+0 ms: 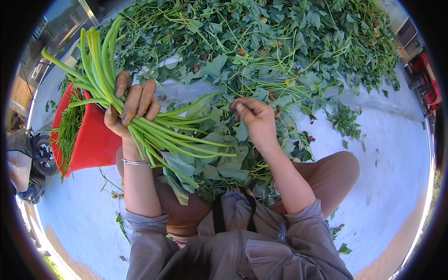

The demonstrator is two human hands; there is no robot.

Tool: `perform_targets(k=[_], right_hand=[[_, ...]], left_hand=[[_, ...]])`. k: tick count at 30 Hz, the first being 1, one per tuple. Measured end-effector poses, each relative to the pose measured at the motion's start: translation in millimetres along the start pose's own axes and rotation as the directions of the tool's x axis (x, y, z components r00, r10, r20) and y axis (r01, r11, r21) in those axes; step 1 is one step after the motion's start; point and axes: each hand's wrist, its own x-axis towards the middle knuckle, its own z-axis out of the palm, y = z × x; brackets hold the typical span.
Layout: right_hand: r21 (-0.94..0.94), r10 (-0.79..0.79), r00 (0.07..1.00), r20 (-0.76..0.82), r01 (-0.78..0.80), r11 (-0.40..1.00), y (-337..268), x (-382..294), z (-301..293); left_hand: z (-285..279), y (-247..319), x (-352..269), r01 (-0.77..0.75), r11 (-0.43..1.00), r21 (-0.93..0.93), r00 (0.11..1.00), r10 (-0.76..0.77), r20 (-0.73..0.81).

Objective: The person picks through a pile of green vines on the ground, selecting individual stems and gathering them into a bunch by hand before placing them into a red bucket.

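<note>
My left hand [134,103] is closed around a bunch of long green leaf stems [185,136]. The thicker ends fan out above the fist, and the thin ends trail to the right over my lap. To the right of those thin ends is my right hand [257,117], its fingers curled inward and thumb bent. A green leaf [241,131] shows just under the right thumb; whether it is pinched or only behind the hand is unclear. Leafy vines, apparently sweet potato [224,168], lie between my bent knees.
A large heap of leafy vines [297,31] spreads ahead on the pale concrete floor [385,157]. At my left stands a red container [96,140] with thin green stems [71,129] hanging over its rim. Beyond it is a wheel [44,155]. Red machinery [428,80] stands far right.
</note>
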Motion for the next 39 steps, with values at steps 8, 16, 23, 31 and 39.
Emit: perform_targets(k=[8,16,23,31,39], right_hand=[[-0.535,-0.622,0.783,-0.02,0.517,0.668,-53,-8,-35],[-0.558,-0.317,0.918,0.238,0.396,0.729,-41,-23,50],[-0.547,-0.361,0.901,0.24,0.432,0.717,-23,-12,50],[0.699,0.288,0.92,-0.266,-0.022,0.714,-8,4,27],[-0.45,-0.342,0.926,0.159,0.376,0.81,-28,-16,20]], left_hand=[[-21,-6,-4,-0.038,0.995,0.097,0.912,0.074,-0.402],[-19,-35,3,0.042,0.965,0.257,0.836,0.107,-0.538],[-19,-47,6,0.174,0.887,0.427,0.739,0.169,-0.652],[-20,-54,1,0.04,0.957,0.288,0.695,0.18,-0.696],[-23,-39,4,0.029,0.948,0.318,0.609,0.235,-0.757]])
